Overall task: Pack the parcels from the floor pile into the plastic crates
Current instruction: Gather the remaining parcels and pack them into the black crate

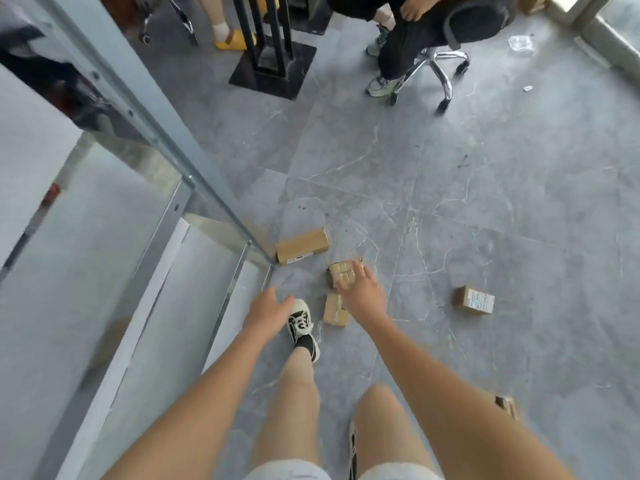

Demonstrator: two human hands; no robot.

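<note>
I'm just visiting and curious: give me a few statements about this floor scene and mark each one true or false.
1. The right hand reaches over a taped parcel on the floor. True.
2. The left hand grips a box. False: it holds nothing, fingers spread.
3. A long cardboard box lies beside the metal frame. True.
4. The labelled box sits inside a crate. False: it lies on the bare floor.
</note>
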